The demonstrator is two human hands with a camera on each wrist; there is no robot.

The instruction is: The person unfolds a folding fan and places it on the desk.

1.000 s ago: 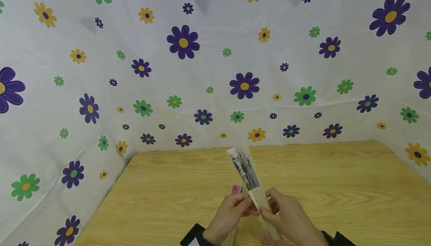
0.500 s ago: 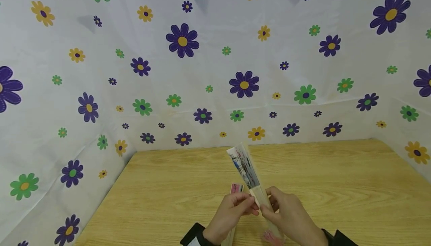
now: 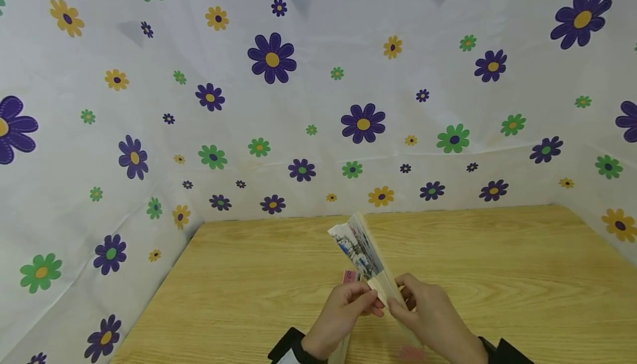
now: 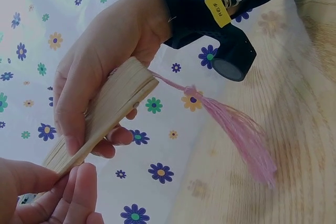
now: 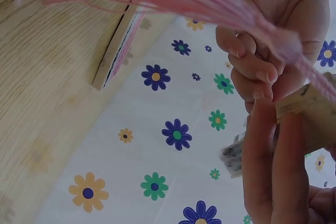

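Observation:
A wooden folding fan is held tilted above the table, its printed paper leaf slightly spread at the top. My left hand pinches the outer rib on the fan's left side between thumb and fingers. Lower on the ribs, my right hand grips the fan, thumb in front and fingers behind. In the left wrist view a pink tassel hangs from the rivet end of the ribs. Beneath my left hand lies a second closed fan with a pink leaf edge, partly hidden by that hand.
The wood-grain table extends behind and to both sides of the hands. A white cloth printed with flowers stands as a wall at the back and along both sides.
The fan's leaf has spread a little wider, its left edge moving left away from the rest. Both hands stay in nearly the same place, and the tassel has shifted slightly right.

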